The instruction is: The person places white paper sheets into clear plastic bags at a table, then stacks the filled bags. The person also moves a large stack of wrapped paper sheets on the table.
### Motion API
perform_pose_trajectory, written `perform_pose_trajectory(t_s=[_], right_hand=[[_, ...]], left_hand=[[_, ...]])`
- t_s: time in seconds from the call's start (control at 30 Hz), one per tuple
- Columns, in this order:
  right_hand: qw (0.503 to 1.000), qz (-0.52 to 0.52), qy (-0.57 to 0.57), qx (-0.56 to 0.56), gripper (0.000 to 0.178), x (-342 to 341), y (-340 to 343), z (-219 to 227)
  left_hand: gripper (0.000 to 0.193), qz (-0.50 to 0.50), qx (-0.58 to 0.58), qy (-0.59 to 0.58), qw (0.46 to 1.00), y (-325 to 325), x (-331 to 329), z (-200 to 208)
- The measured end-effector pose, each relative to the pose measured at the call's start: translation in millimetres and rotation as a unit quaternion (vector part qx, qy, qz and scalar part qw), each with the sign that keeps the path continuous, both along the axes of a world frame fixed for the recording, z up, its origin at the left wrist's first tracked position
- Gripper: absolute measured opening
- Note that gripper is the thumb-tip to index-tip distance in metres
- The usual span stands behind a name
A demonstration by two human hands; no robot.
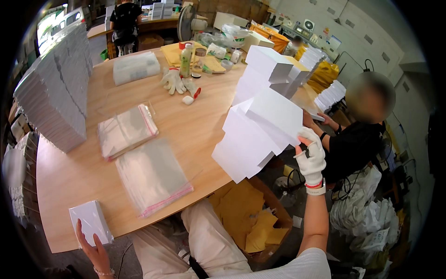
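My left hand, bare with a bracelet at the wrist, rests its spread fingers on a white paper pack in clear film at the table's near left corner. My right hand wears a white knit glove with bare fingertips. It is raised beside the near corner of a tall pile of white paper stacks, thumb and fingers apart; whether they touch the paper is hard to tell. Between the hands lie a sheaf of clear plastic bags with a pink edge and a second bag bundle.
High paper stacks stand at the table's left edge. Gloves, a bottle and yellow envelopes lie farther back. A carton of yellow paper sits below the table edge. A co-worker is close at right.
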State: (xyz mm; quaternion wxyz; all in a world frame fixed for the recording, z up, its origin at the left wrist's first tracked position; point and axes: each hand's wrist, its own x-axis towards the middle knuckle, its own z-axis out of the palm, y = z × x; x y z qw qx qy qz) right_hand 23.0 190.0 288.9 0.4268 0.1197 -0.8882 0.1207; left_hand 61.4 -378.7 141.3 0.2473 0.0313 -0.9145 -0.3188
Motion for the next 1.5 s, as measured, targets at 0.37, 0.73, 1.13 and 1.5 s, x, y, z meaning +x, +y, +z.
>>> perform_pose_trajectory(t_s=[0.37, 0.73, 1.13, 1.5], right_hand=[[0.973, 0.065, 0.007, 0.222, 0.033, 19.6, -23.3, 21.0], [0.997, 0.004, 0.046, 0.065, 0.043, 77.7, -38.8, 16.3], [0.861, 0.103, -0.212, -0.451, 0.022, 81.0, -25.1, -21.8], [0.621, 0.176, -0.143, -0.75, 0.039, 26.0, -45.1, -5.7]], left_hand=[[0.018, -0.285, 0.122, -0.071, 0.948, 129.1, -13.4, 22.0], [0.024, -0.507, 0.363, -0.085, 0.777, 393.0, -62.4, 80.7], [0.012, -0.488, 0.445, -0.045, 0.749, 407.4, -81.0, 56.5], [0.005, -0.505, 0.239, 0.073, 0.826, 387.8, -85.7, 52.1]])
